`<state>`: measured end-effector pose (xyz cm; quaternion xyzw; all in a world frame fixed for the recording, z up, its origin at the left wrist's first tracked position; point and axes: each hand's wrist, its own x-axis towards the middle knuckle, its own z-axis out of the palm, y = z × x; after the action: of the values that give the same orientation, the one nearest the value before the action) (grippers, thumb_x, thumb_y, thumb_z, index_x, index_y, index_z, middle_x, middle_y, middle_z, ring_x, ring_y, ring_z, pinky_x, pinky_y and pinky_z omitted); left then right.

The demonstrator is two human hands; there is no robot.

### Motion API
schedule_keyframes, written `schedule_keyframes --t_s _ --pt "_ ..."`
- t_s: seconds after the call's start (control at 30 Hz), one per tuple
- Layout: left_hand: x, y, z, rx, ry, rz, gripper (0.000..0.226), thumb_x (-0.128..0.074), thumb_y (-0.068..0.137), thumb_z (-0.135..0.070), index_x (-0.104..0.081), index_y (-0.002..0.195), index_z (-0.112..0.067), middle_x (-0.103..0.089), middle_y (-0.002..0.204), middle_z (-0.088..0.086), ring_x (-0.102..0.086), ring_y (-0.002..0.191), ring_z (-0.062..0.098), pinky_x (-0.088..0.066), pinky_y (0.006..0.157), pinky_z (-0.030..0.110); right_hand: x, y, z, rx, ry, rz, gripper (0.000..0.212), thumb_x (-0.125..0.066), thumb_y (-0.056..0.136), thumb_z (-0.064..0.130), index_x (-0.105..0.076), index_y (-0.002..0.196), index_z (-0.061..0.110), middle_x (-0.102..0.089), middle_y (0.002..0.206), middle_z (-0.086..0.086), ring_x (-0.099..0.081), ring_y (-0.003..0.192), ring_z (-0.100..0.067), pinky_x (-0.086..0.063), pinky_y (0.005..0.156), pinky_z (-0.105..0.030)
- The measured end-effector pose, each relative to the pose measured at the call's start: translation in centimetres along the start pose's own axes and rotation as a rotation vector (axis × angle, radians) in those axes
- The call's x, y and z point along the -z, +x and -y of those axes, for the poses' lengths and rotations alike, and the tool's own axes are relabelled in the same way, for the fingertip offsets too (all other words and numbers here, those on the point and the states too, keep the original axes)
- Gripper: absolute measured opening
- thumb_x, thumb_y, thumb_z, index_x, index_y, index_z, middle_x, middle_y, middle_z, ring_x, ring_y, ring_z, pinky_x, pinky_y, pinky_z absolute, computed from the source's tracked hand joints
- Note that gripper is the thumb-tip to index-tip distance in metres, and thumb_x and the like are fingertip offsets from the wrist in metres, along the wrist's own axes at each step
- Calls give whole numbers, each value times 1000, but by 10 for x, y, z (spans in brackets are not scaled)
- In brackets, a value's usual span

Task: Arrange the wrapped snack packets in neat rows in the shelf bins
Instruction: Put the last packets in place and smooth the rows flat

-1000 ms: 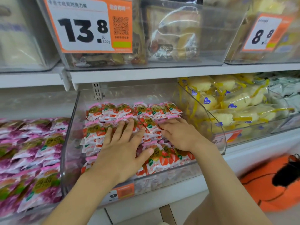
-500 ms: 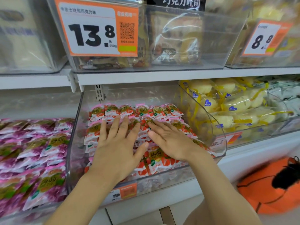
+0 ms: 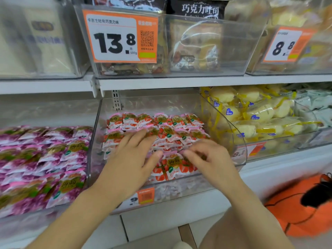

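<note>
A clear plastic shelf bin (image 3: 239, 141) in the middle holds red-and-pink strawberry snack packets (image 3: 161, 123) laid in overlapping rows. My left hand (image 3: 129, 159) lies flat on the packets at the bin's left front, fingers straight and pointing toward the back. My right hand (image 3: 210, 159) is at the right front with its fingers bent down onto the packets beside one front packet (image 3: 172, 162); I cannot tell whether it pinches that packet. Both hands hide the packets beneath them.
A bin of purple packets (image 3: 45, 159) stands to the left, a bin of yellow wrapped cakes (image 3: 260, 115) to the right. The upper shelf (image 3: 170, 81) carries bins with orange price tags (image 3: 120, 36). An orange bag (image 3: 296, 212) lies on the floor at lower right.
My right hand has slid toward the front right and its fingers have curled downward. My left hand stays flat on the packets. The camera has moved closer.
</note>
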<state>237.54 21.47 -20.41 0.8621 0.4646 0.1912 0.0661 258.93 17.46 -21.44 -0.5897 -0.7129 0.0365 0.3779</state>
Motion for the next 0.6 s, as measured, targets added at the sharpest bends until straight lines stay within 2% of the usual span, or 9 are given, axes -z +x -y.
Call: schedule_keyframes --t_s 0.07,0.13,0.2,0.33,0.43,0.6 --pt "-3 -17 -6 -38 79 -6 78 -3 86 -67 -38 142 -27 -28 154 0 -21 142 21 -17 116 36 -4 -18 0 75 -11 77 33 -57 80 54 -68 72 23 -60 71 12 -51 74 -6 -39 69 -23" --pt "-8 -35 -8 -48 195 12 73 -5 93 -63 -46 137 -22 -42 147 8 -37 136 30 -34 109 47 -9 -29 -2 148 7 90 36 -59 76 58 -68 76 23 -58 76 14 -50 79 -5 -38 71 -20" --pt "-11 -48 -6 -27 300 16 68 -12 96 -57 -53 132 -17 -51 139 14 -47 129 34 -41 102 52 -9 -33 -4 171 -20 80 37 -61 73 57 -66 78 20 -57 78 9 -51 79 -9 -40 69 -23" --pt "-15 -56 0 13 409 -10 67 -16 97 -54 -57 129 -11 -55 132 19 -49 125 37 -42 101 53 -13 -34 -6 156 -114 45 34 -63 70 55 -59 72 20 -52 71 11 -46 71 -9 -33 61 -23" --pt "-15 -55 -1 30 447 -8 69 -14 97 -54 -58 127 -10 -55 131 20 -50 124 38 -42 101 53 -15 -33 -5 82 -12 11 26 -74 66 42 -57 64 22 -45 64 17 -44 66 -4 -33 60 -24" --pt "-15 -49 2 3 497 -52 71 -15 96 -55 -57 128 -7 -54 133 21 -50 124 39 -43 99 54 -18 -32 -6 51 75 -51 24 -73 62 43 -57 58 25 -45 60 22 -43 68 7 -32 62 -30"
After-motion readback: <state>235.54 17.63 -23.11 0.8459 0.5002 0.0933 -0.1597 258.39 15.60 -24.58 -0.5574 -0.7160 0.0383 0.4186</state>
